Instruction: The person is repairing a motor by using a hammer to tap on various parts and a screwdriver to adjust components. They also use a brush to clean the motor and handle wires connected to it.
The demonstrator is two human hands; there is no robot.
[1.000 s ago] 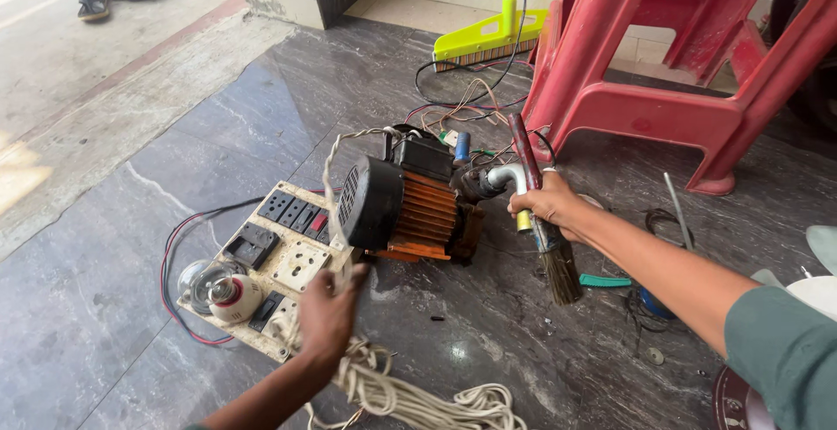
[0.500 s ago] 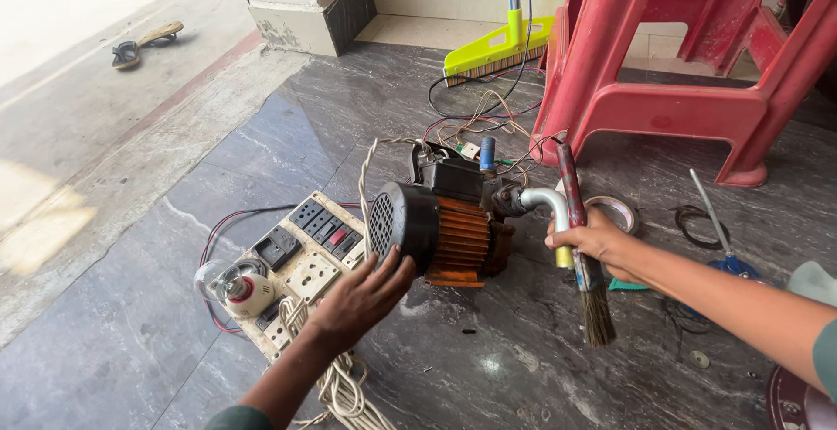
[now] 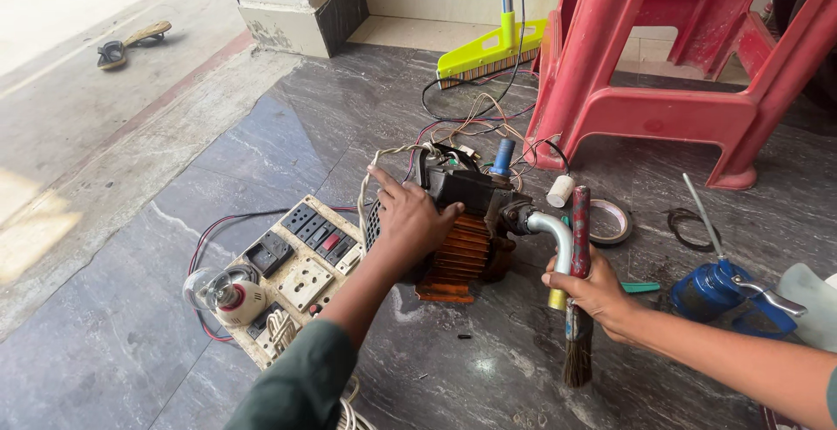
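There is a single view, from a camera worn on the person's head, looking steeply down and forward at the dark stone floor. It sits close above the orange motor pump [image 3: 458,242], which lies near the frame's centre. Beyond the pump stand the red plastic chairs [image 3: 663,72]; left of it lies the switchboard [image 3: 301,264]. Both forearms enter from the bottom edge.

Glossy stone floor [image 3: 218,160], red plastic chair [image 3: 663,116]
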